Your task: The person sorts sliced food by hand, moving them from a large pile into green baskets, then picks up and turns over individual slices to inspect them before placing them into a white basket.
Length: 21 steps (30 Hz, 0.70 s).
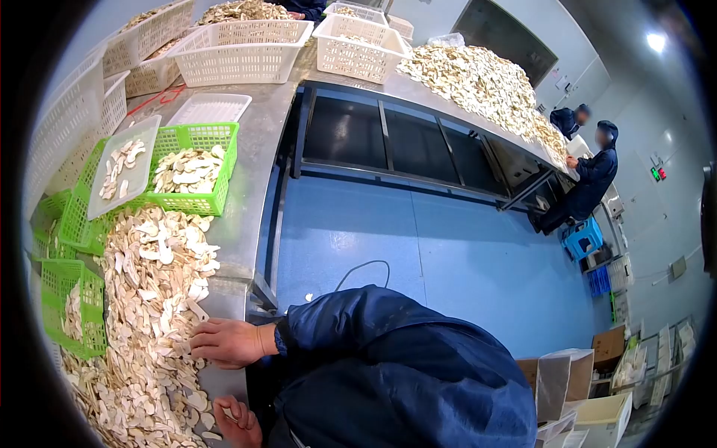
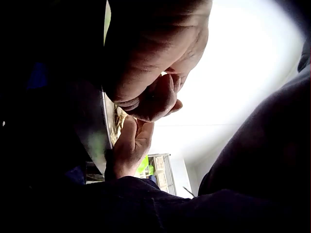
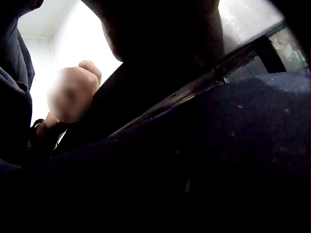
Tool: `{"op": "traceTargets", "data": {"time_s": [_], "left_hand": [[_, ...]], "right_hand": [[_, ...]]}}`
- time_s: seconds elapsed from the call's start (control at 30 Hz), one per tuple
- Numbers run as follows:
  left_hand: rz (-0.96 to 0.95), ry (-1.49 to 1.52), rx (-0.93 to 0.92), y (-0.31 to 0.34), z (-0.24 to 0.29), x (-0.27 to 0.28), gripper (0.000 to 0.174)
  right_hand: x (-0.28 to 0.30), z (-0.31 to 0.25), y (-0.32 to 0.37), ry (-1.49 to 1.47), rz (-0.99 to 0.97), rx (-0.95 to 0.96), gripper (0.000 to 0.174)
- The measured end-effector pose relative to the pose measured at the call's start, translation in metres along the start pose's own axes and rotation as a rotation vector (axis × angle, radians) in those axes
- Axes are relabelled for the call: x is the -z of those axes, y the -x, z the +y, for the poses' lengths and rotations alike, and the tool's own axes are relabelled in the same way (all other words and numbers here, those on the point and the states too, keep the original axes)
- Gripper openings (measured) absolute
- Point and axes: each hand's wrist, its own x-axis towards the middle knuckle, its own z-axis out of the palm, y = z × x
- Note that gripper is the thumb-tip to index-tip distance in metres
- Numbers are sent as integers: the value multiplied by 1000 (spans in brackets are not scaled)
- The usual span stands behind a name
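Pale dried slices, apparently mushroom, lie in a long pile (image 1: 153, 299) on the metal table. My right hand (image 1: 233, 343) reaches in from the table's edge, palm down. Its relaxed fingers touch slices at the pile's border, and a loose slice (image 1: 197, 310) lies beside the fingers. Closer to me, my left hand (image 1: 237, 420) hovers by the edge with its fingers loosely curled; nothing shows in it. In the left wrist view the left hand (image 2: 155, 63) fills the upper part, dark, with the right hand (image 2: 130, 145) beyond. The right wrist view shows the left hand (image 3: 75, 92) blurred.
Green baskets (image 1: 216, 168) with slices stand past the pile; a white tray (image 1: 138, 179) with several slices rests on one. White crates (image 1: 239, 56) line the far side. Another table (image 1: 396, 89) bears a big heap. Two people (image 1: 597, 160) stand there, near a blue stool (image 1: 582, 239).
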Motion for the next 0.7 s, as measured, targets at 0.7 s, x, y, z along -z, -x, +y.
{"op": "traceTargets", "data": {"time_s": [0.7], "left_hand": [[162, -18, -118, -12, -12, 36, 30]], "right_hand": [[-3, 2, 2, 18, -6, 12, 37]]}}
